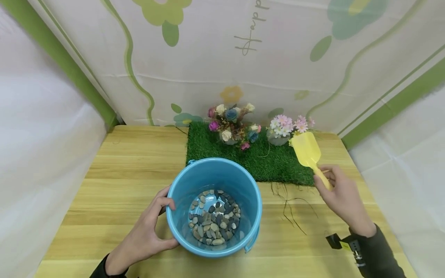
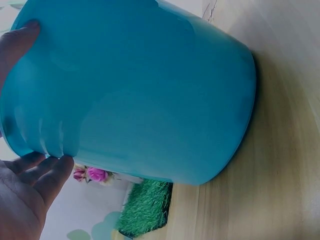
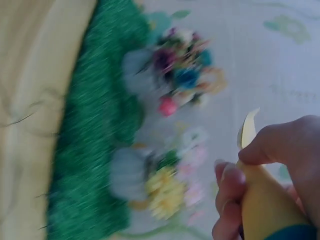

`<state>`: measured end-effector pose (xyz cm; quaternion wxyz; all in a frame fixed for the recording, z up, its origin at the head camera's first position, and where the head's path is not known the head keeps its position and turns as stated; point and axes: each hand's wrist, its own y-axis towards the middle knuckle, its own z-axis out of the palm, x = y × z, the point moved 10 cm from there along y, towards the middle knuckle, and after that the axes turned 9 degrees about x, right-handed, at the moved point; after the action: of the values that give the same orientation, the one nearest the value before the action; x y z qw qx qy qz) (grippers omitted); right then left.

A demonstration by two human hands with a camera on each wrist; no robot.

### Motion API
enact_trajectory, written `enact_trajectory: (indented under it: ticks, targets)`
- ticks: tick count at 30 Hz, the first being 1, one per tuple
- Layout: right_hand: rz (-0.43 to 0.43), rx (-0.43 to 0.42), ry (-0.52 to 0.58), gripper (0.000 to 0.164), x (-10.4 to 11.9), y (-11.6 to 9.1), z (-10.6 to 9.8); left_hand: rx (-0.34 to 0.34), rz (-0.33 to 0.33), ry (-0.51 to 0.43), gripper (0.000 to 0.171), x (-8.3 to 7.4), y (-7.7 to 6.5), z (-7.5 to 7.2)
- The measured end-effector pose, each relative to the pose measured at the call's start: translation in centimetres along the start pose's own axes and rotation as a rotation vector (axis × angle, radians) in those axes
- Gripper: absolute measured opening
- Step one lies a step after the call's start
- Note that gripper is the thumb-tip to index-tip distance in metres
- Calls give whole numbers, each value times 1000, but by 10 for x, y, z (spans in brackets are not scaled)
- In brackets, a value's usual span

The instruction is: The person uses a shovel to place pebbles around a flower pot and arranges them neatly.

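Observation:
A light blue plastic bucket [image 1: 212, 168] stands upright on the wooden table, with grey, dark and beige pebbles [image 1: 215, 227] spread over its bottom. My left hand [image 1: 144, 235] grips its left rim. In the left wrist view, the thumb and several fingers [image 2: 52, 182] press the smooth outer wall [image 2: 150, 100]. To the right, my right hand [image 1: 342, 195] holds a yellow toy shovel [image 1: 306, 150] by its handle, its blade raised and pointing away from me. Thumb and fingers pinch the yellow handle [image 3: 265, 200] in the right wrist view. Nothing visible lies on the blade.
Behind the bucket lies an artificial grass mat [image 1: 288, 166]. Mixed artificial flowers [image 1: 232, 125] and a pot of pink and white ones [image 1: 278, 137] stand on it. Thin dark roots or twigs [image 1: 286, 200] lie on the table [image 1: 139, 162]. A printed curtain [image 1: 208, 61] hangs behind.

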<state>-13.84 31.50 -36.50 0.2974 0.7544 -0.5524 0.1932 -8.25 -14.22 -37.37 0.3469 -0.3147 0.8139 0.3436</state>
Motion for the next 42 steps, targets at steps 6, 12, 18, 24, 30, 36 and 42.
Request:
enact_trajectory:
  ticks: [6,12,18,24,30,36,42]
  targets:
    - [-163,-10,-114,40,78,22,-18,14,-30,-11,73,2,0,0]
    - [-253,8,-152,44,120,39,-24,15,-27,-18,73,2,1,-1]
    - [-349,100,-157,43,151,48,-17,16,-34,-7,75,1,1,0]
    - [-411,223,-166,38,181,56,2,20,-46,-4,74,2,1,-1]
    - [-454,360,-202,29,207,68,26,20,-29,7,72,2,1,-2]
    - [-454,471,-294,25,226,79,54,20,-44,4,74,3,2,-2]
    - [-468,571,-329,17,235,85,81,22,-54,11,75,3,3,-2]
